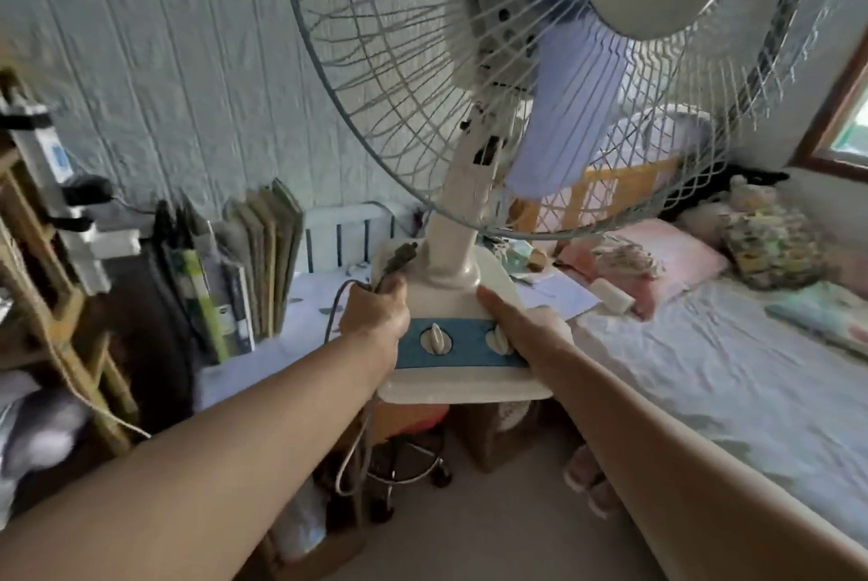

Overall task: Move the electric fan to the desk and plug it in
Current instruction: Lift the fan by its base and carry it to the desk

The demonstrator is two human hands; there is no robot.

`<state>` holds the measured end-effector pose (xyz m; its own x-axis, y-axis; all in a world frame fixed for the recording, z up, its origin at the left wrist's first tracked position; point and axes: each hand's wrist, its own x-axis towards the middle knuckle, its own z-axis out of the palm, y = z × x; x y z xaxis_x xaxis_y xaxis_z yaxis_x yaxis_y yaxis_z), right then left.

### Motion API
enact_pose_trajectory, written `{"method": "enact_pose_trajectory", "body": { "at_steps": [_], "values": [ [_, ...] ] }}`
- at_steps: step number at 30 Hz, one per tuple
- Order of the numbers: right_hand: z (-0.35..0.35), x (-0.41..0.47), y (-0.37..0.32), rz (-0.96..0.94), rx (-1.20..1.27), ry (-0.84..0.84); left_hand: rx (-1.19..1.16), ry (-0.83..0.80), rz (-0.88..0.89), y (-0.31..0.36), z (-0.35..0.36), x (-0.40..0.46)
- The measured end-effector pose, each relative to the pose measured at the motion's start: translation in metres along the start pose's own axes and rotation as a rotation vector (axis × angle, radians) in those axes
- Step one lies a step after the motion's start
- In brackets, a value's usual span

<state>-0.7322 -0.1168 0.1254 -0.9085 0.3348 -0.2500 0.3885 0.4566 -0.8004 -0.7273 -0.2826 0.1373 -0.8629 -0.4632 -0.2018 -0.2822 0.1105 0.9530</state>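
Note:
The electric fan [462,214] is a cream table fan with a blue control panel, two knobs and a big wire cage; it is held up in the air in front of me. My left hand [375,312] grips the left side of its base together with the grey cord, whose plug [399,254] sticks up above my fingers. My right hand [512,322] grips the right side of the base. The cord [357,439] hangs down below the base. The desk [300,322], covered with a pale patterned cloth, lies just beyond and below the fan.
Books [244,270] stand on the desk's left part. A wooden shelf unit [51,298] with a white power strip [56,171] is at the far left. A bed [704,369] with pillows fills the right. A wheeled stool [408,449] stands under the desk.

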Motion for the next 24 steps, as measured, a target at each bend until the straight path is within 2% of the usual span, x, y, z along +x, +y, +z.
{"method": "enact_pose_trajectory", "body": {
  "at_steps": [13,24],
  "values": [
    [0.107,0.159,-0.072,0.003,0.004,-0.104,0.002,0.126,-0.06,0.009,0.022,0.175],
    [0.16,0.263,-0.045,-0.008,-0.154,-0.144,0.041,0.233,-0.165,-0.046,0.08,0.251]
  ]
}}
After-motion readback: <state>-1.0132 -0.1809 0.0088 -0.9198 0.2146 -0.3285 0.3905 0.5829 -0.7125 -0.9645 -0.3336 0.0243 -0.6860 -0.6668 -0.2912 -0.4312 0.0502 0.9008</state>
